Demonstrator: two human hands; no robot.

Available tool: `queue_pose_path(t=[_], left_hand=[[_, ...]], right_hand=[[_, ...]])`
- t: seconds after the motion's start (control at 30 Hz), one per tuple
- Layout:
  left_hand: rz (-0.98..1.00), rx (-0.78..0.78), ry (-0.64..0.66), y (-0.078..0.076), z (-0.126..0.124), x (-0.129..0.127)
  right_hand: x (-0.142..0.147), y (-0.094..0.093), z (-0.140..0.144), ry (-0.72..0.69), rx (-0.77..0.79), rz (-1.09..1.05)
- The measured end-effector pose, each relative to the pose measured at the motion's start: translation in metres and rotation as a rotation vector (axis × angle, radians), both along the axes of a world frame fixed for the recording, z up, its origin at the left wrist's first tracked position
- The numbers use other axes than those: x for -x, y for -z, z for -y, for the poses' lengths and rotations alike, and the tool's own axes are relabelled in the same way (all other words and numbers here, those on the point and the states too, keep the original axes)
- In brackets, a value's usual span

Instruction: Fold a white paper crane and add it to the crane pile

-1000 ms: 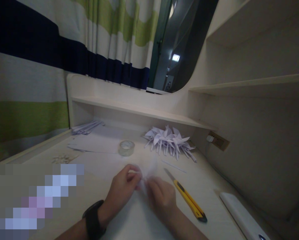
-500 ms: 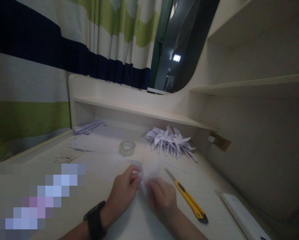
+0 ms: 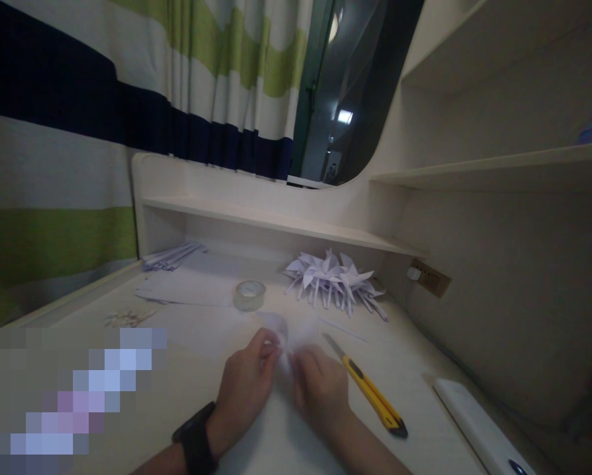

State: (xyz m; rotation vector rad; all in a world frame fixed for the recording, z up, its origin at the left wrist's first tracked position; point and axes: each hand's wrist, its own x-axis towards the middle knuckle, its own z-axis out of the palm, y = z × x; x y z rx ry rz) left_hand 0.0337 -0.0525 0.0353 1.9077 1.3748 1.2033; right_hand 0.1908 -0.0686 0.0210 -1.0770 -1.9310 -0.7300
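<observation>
We pinch a small piece of white paper [image 3: 286, 333] between both hands, low in the middle of the desk [image 3: 216, 396]. Our left hand [image 3: 245, 382] closes its fingertips on the paper's left side, and our right hand [image 3: 320, 389] closes on its right side, so the two hands almost touch at the fold. The paper sticks up just above our fingers, at their 12 o'clock; it is blurred, so we cannot tell its exact shape. A black watch [image 3: 197, 442] sits on our left wrist.

Just beside our right hand, at its 3 o'clock, a yellow box cutter [image 3: 369, 392] lies on the desk with its blade pointing toward 11 o'clock. Farther out at 4 o'clock a flat white case [image 3: 478, 429] lies near the desk's edge. At 12 o'clock from our hands a roll of clear tape [image 3: 249, 294] stands on the desk, and at 1 o'clock a heap of folded paper shapes [image 3: 335, 280] rests under the low shelf [image 3: 276, 221]. Flat sheets of paper [image 3: 187, 287] lie at 11 o'clock, with a bundle of paper strips [image 3: 171, 256] behind them. A striped curtain [image 3: 127, 99] hangs beyond the desk, and a wall socket [image 3: 427, 277] sits at 2 o'clock.
</observation>
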Motion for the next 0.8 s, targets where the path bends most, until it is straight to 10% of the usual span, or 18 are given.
queue_pose_path(t=[0.37,0.53,0.8], left_hand=[[0.210,-0.033,0.113,-0.011,0.020,-0.002],[0.205,-0.099,-0.125,-0.028,0.013,0.022],[0.509,0.379,0.509,-0.026,-0.037,0.009]], right_hand=[[-0.010,-0.007,-0.009,-0.072,0.020,-0.374],[-0.014,-0.010,-0.009,-0.129,-0.054,-0.432],[-0.016,-0.006,-0.010,-0.218,-0.044,-0.330]])
